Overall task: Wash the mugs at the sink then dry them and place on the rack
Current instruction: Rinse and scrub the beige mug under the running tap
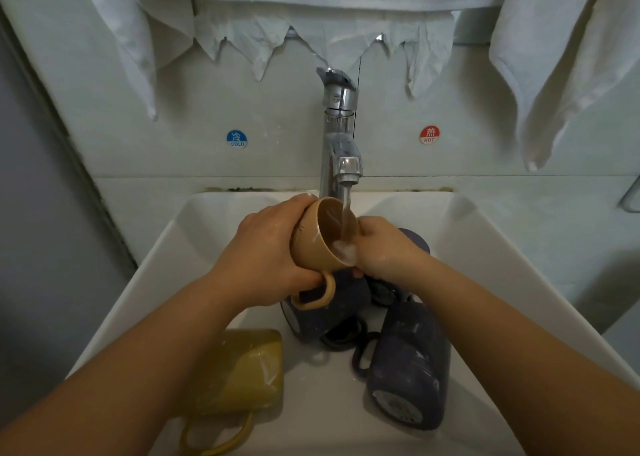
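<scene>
Was at the washing step, rinsing under running water. Held the tan mug [320,237] at the centre of the frame, tilted with its mouth toward the upper right, directly beneath the faucet [341,137], so that the stream fell past the rim and foamed at the lower lip. Left hand [266,244] wrapped round the mug's outer wall from the left, fingers curled over the body, handle hanging free just below the palm. Right hand [381,244] pressed against the mug's rim from the right; fingertips hidden behind the rim and the water, so could not tell whether gripping the lip or rubbing inside. Both forearms reached in from the lower corners, converging over the sink [467,241].

Still unwashed by the look of it: a yellow mug [242,369] on its side at lower left, two dark mugs [408,369] lying at lower centre and right, a third partly hidden behind the right hand.

Next, judged: turning the mug to flush out the suds, tipping it empty, then reaching up for a towel [554,57] at upper right. No rack in view.
</scene>
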